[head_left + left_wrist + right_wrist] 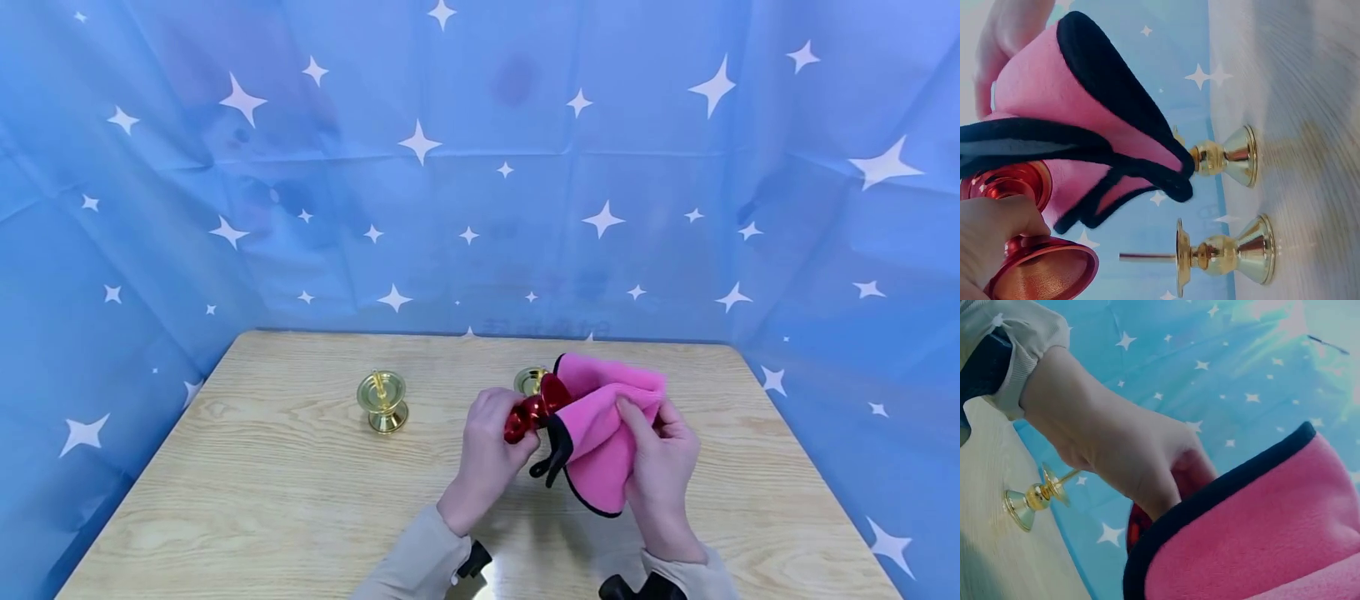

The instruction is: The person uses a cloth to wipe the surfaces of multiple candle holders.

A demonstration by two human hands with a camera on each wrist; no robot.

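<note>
Between my hands, over the table, is a shiny red metal candle holder [534, 410]. My left hand [487, 442] grips it by the stem, with its flared foot [1047, 275] showing in the left wrist view. A pink cloth [607, 408] with black edging is pinched by my right hand [663, 458], thumb on the near side. The cloth lies against the red holder's right end and hides part of it. In the right wrist view the cloth [1260, 531] covers most of the red holder beyond my left hand [1116, 444].
A gold candle holder [382, 396] with an upright spike stands left of my hands on the wooden table [262, 483]. Behind the red holder is another gold candle holder [529, 380], partly hidden. A blue curtain [480, 192] with white stars hangs behind the table.
</note>
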